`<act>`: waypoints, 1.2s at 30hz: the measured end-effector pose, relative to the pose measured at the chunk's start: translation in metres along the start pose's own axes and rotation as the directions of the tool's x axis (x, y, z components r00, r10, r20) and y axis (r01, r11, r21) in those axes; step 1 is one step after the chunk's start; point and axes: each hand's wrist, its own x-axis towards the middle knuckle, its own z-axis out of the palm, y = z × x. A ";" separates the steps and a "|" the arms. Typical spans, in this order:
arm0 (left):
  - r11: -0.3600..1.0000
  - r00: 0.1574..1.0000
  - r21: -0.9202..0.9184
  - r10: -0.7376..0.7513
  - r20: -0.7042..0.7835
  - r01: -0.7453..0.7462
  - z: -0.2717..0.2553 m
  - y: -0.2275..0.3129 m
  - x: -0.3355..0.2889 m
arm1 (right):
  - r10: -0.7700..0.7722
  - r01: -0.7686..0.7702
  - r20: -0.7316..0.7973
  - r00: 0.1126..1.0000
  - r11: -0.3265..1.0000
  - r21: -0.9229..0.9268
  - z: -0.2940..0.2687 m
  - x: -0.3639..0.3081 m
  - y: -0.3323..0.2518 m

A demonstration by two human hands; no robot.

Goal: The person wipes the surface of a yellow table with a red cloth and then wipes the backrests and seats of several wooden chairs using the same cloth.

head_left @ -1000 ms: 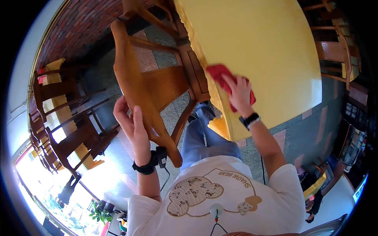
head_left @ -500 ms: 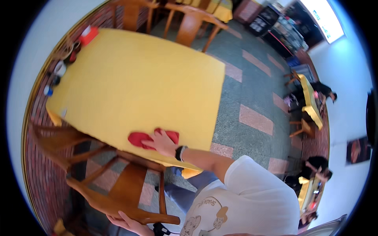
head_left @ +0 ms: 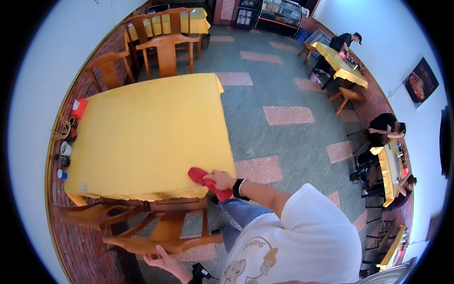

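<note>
A red cloth (head_left: 197, 175) is gripped in my right hand (head_left: 221, 180), at the near right corner of the yellow-covered table (head_left: 151, 137). One end of it lies on the tablecloth, and the other hangs past the edge below my fingers. At the lower left, my left hand (head_left: 166, 263) is on the top rail of a wooden chair (head_left: 156, 245), its thumb over the rail and its fingers along the outer side. This chair stands at the near side of the table, next to a second wooden chair (head_left: 94, 215).
Along the wall edge of the table are a red tissue box (head_left: 79, 109), a white cup (head_left: 65, 149) and small jars. More wooden chairs (head_left: 166, 57) stand beyond it. At right, people sit or lean at other tables (head_left: 343, 66). A display case (head_left: 280, 18) is at the back.
My view has turned. My right hand has drawn the cloth toward the near right corner, where it now hangs partly over the edge. My left hand is still at the chair's rail.
</note>
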 end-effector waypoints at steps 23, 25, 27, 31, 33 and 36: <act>0.964 0.980 -0.252 -0.032 0.198 0.082 -0.143 0.046 -0.022 | 0.001 0.166 -0.192 0.981 0.497 0.852 -0.071 -0.037 -0.106; 0.971 0.980 -0.234 0.009 0.198 0.039 -0.174 0.044 -0.006 | -0.017 0.206 -0.238 0.971 0.562 0.801 -0.071 -0.032 -0.146; 0.971 0.986 -0.235 0.003 0.167 0.036 -0.212 0.037 0.019 | 0.024 0.207 -0.251 0.968 0.491 0.846 -0.060 -0.023 -0.196; 0.988 0.987 -0.154 0.006 0.161 0.019 -0.290 0.024 0.056 | -0.051 0.125 -0.114 0.992 0.380 0.917 -0.035 0.005 -0.280; 0.991 0.991 -0.121 -0.039 0.124 0.054 -0.317 0.027 0.080 | -0.143 0.144 -0.103 0.984 0.311 0.940 -0.022 0.009 -0.330; 0.989 0.990 -0.127 -0.057 0.132 0.074 -0.345 0.027 0.108 | -0.149 0.152 -0.105 0.983 0.360 0.920 -0.012 0.013 -0.388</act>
